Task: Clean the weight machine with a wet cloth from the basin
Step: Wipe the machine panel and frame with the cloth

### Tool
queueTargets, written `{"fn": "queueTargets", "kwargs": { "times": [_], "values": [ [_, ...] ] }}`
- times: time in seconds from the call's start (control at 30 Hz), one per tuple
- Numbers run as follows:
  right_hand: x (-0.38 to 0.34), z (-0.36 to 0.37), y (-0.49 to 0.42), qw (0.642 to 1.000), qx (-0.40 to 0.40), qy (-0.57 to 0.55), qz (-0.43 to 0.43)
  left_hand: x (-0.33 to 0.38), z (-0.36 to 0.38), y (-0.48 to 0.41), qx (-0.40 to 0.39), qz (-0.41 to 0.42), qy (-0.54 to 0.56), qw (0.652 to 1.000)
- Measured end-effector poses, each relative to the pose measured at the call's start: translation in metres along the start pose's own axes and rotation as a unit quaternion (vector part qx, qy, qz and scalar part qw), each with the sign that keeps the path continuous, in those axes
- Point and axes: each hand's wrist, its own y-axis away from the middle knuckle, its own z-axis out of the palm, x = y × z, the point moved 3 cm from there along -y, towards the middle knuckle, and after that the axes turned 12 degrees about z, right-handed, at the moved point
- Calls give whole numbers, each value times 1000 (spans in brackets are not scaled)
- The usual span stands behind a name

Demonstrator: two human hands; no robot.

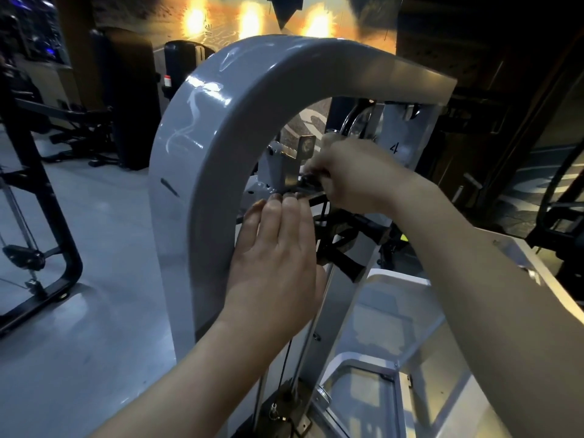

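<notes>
The weight machine's grey arched frame [202,128] fills the middle of the view. My left hand [278,260] reaches inside the arch with straight fingers, the fingertips touching a flat metal piece [311,195] under a grey bracket [279,167]. My right hand [350,178] comes in from the right with curled fingers that pinch a small dark part [308,178] beside that bracket. No cloth or basin shows. Guide rods and a black cable [286,361] run down to the weight stack below.
A black cable-machine frame [47,216] stands on the grey floor at the left. Black padded benches [126,99] sit behind it. A pale grey frame section [379,358] lies at the lower right. Dark equipment stands at the far right.
</notes>
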Motion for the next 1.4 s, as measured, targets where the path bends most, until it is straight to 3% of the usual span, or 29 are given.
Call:
{"fn": "queueTargets", "kwargs": {
  "times": [0.17,0.33,0.47,0.6,0.7,0.83,0.93,1.07,1.23,1.4],
  "values": [
    [10,10,39,1000,16,-20,-15,-1,-1,1,-3,-1,-11,1000],
    [15,15,36,995,66,36,59,-1,-2,2,-9,0,-2,1000],
    [7,23,51,997,75,-20,12,0,-4,1,-11,-12,11,1000],
    [47,35,47,991,112,-19,77,6,-8,0,0,-32,32,999],
    [87,48,50,989,88,-20,120,16,-11,-13,-2,-40,38,998],
    [156,44,45,960,124,-147,204,37,-5,-49,-33,13,36,999],
    [181,38,23,946,149,-192,216,48,2,-76,-30,29,42,998],
    [185,44,-23,960,124,-161,192,47,15,-97,-52,23,25,998],
    [171,51,-51,991,2,-77,107,45,29,-98,-58,9,28,998],
    [190,49,-62,989,-49,-123,72,47,35,-99,-7,-6,40,999]
  ]
}}
